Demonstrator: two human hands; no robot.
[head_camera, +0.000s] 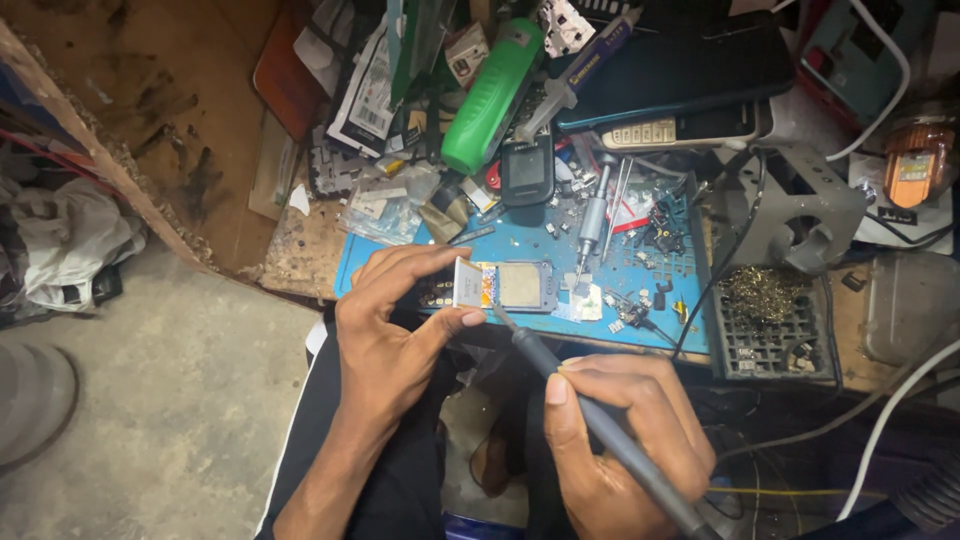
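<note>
The left hand (385, 335) pinches a small phone circuit board (500, 287) at its left end, thumb below and fingers curled over the top, grip narrow and closed on the part; the board lies at the near edge of the blue work mat (520, 245), its pale square screen panel and a strip of coloured flex showing; the right hand (620, 440) is wrapped in a pen hold around a grey soldering iron (590, 410), whose fine metal tip meets the board's near edge. The step in hand looks like soldering or reworking a joint on that board; it calls for a steady tip, a short touch, and the left hand holding the board flat.

The mat is matte rubber, littered with tiny screws and chips; a slim steel screwdriver (594, 215) lies far of the board; a glossy green plastic bottle (492, 95) leans at the far side; a brass wool tip cleaner (763, 293) sits tangled in a black gridded tray to the right; the counter (300, 250) is worn, stained wood.
</note>
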